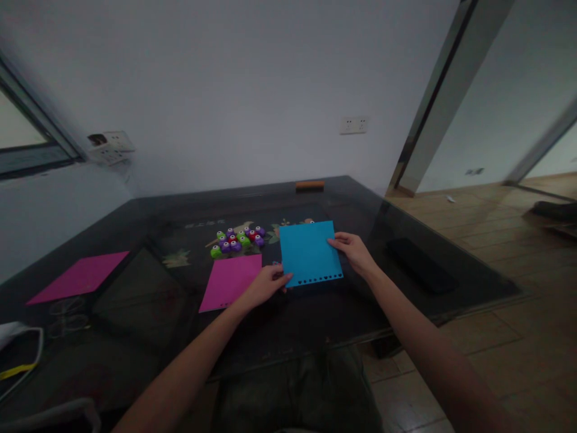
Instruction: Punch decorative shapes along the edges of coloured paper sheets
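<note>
A blue paper sheet [309, 252] with a row of punched holes along its near edge is held over the dark table [135, 337]. My left hand [265, 284] grips its near left corner. My right hand [354, 251] pinches its right edge. A small object under my left fingers is mostly hidden. A pink sheet [231, 280] lies flat just left of my left hand. Behind it sits a cluster of several small green, purple and red craft punches [237, 239].
A second pink sheet [79, 276] lies at the table's far left. A dark flat object [421, 264] rests at the right of the table. A small orange-brown block [309, 185] sits at the far edge. Wood floor is to the right.
</note>
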The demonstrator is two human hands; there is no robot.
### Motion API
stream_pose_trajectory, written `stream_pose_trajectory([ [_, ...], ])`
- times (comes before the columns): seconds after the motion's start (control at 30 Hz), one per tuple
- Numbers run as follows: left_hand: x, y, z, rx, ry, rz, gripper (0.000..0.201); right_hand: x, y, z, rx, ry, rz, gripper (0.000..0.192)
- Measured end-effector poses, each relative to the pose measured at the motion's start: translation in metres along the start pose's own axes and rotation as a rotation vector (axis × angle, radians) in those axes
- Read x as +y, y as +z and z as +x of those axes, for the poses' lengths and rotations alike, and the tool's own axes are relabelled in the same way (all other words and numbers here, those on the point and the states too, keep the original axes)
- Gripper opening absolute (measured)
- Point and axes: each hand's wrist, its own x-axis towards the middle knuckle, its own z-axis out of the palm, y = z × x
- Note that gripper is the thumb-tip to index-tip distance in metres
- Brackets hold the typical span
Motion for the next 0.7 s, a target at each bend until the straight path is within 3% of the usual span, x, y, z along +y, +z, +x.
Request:
stream_pose_trajectory([
  [0.17,0.003,0.003,-0.001,0.057,0.018,0.079,0.039,-0.002,-0.004,0.001,0.049,0.01,-0.029,0.03],
  [0.33,0.008,-0.001,-0.003,0.365,0.039,0.142,0.035,-0.003,-0.018,0.002,0.118,0.027,-0.042,0.03],
  [0.43,0.011,0.002,-0.006,0.468,0.187,0.264,0.025,0.0,-0.032,0.003,0.134,0.071,-0.112,0.027],
  [0.5,0.014,0.009,-0.008,0.414,0.317,0.366,0.019,0.002,-0.04,0.004,0.136,0.105,-0.176,0.023],
  [0.57,0.016,0.017,-0.01,0.286,0.412,0.461,0.017,0.005,-0.046,0.005,0.135,0.141,-0.239,0.018],
  [0.7,0.015,0.033,-0.011,0.068,0.479,0.581,0.02,0.008,-0.049,0.007,0.122,0.172,-0.382,0.011],
])
